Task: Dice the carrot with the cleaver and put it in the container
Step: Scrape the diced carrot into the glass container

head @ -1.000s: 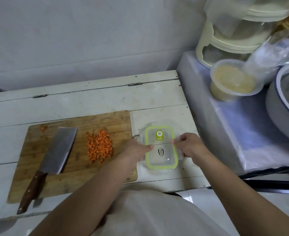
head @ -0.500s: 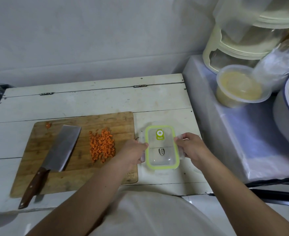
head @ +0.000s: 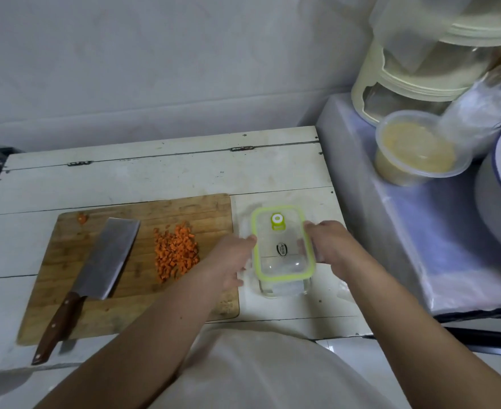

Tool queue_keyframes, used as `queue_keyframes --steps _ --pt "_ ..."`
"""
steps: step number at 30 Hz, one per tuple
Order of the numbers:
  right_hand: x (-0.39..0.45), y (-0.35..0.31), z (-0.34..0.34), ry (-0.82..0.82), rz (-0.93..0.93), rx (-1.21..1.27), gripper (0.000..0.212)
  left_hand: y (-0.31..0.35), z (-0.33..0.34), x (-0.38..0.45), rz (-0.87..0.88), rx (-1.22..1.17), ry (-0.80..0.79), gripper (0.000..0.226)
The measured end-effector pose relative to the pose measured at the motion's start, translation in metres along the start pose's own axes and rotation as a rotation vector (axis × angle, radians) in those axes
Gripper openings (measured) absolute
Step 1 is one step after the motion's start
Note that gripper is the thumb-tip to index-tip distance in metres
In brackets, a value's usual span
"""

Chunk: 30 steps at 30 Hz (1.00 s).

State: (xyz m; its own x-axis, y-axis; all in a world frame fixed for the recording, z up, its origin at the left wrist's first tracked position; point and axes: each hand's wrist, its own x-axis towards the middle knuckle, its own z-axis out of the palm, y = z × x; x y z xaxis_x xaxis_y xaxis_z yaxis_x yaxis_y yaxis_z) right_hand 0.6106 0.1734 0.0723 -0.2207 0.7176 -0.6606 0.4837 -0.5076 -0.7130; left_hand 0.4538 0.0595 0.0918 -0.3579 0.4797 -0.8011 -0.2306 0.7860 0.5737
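Observation:
A heap of diced carrot (head: 176,252) lies on the wooden cutting board (head: 66,308). The cleaver (head: 101,267) rests flat on the board left of the heap, its brown handle pointing toward me. Right of the board stands a clear glass container (head: 284,290) with a green-rimmed lid (head: 281,243). My left hand (head: 234,258) grips the lid's left side and my right hand (head: 329,243) grips its right side. The lid sits a little above and behind the glass base, whose near wall shows below it.
One carrot scrap (head: 81,218) lies at the board's far left corner. The white wooden table (head: 154,178) ends at a wall behind. On a raised surface to the right stand a plastic tub (head: 417,152), stacked cream containers (head: 414,78) and a metal basin (head: 500,184).
Both hands stayed on the lid's sides. The lid has come up off the glass base, whose near wall now shows beneath it. The view shifted slightly.

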Motion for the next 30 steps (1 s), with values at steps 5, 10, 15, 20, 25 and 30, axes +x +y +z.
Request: queue_keyframes --steps 5,10,15,20,25,30 --pt "0.015 -0.043 -0.016 -0.001 -0.282 0.37 0.016 0.013 -0.027 0.015 0.246 0.047 0.188 0.023" --pt "0.046 -0.09 -0.015 0.292 -0.735 -0.284 0.018 -0.01 -0.039 0.004 0.267 0.13 0.209 0.022" --pt "0.089 -0.054 0.021 0.283 -1.044 -0.997 0.028 -0.035 -0.039 -0.001 0.219 0.154 0.219 0.024" --pt "0.12 -0.035 0.034 0.174 -0.861 -1.103 0.023 -0.047 -0.044 0.003 0.219 0.191 0.225 0.018" --pt "0.115 -0.04 0.032 -0.016 -0.654 -0.976 0.03 -0.05 -0.036 0.006 0.243 0.234 0.159 0.018" --pt "0.049 0.005 0.017 0.178 -0.438 -0.674 0.033 -0.045 -0.02 0.014 0.262 0.277 0.064 0.041"
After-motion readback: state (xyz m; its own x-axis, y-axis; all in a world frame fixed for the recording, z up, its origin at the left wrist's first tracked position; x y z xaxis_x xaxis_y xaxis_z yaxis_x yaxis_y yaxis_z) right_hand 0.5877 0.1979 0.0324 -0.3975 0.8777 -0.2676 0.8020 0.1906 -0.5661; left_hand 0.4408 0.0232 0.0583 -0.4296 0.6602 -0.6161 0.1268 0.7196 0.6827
